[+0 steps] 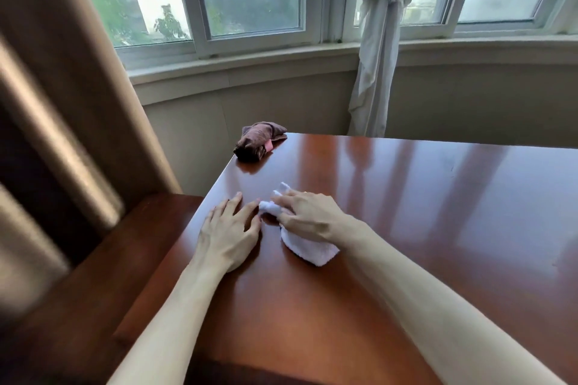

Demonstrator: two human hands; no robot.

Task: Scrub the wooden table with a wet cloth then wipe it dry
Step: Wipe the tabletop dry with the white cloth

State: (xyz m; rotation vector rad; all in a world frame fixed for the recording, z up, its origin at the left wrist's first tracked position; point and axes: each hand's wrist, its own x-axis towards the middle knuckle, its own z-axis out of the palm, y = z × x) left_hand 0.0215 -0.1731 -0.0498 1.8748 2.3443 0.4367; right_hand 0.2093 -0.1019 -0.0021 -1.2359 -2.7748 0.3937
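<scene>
The white cloth (pixel 308 247) is held bunched under the right hand (pixel 308 217), fingers curled onto it, long axis trailing back toward the wrist; the left hand (pixel 230 233) is pressed flat, fingers spread, on the table (pixel 438 212) just beside it.

Glossy, smooth reddish wood table (pixel 406 197); fluffy white terry cloth (pixel 308 248); plush brown velvety cloth (pixel 256 145).
</scene>
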